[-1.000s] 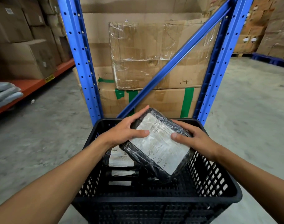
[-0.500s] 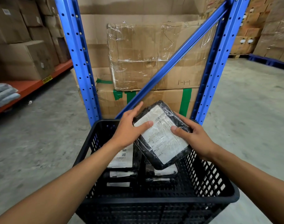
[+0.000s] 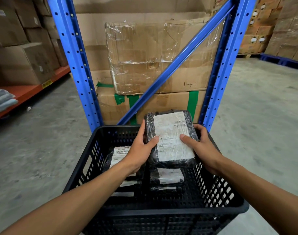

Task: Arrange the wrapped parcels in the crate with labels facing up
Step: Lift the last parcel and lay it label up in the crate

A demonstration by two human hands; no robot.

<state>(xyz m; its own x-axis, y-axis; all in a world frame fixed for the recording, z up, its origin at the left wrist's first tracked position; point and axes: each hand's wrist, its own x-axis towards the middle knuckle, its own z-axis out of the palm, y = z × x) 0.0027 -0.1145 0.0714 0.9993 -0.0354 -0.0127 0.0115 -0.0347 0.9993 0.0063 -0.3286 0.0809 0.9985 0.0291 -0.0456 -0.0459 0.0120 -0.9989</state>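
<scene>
A black-wrapped parcel (image 3: 170, 138) with a white label facing up is held over the far half of the black plastic crate (image 3: 226, 197). My left hand (image 3: 141, 150) grips its left edge, thumb on the label. My right hand (image 3: 199, 146) grips its right edge, thumb also on the label. Inside the crate lie more black-wrapped parcels with white labels up: one at the left (image 3: 119, 155), partly hidden by my left wrist, and one under the held parcel (image 3: 167, 178). Others lie lower, mostly hidden.
A blue rack frame (image 3: 72, 53) with a diagonal brace stands right behind the crate, with stacked cardboard boxes (image 3: 153, 56) inside it. An orange shelf with boxes (image 3: 17, 65) runs along the left. Grey concrete floor lies on both sides.
The parcel has turned from tilted to squarer with the crate and now sits over the crate's far right part. Both hands kept their grip on it.
</scene>
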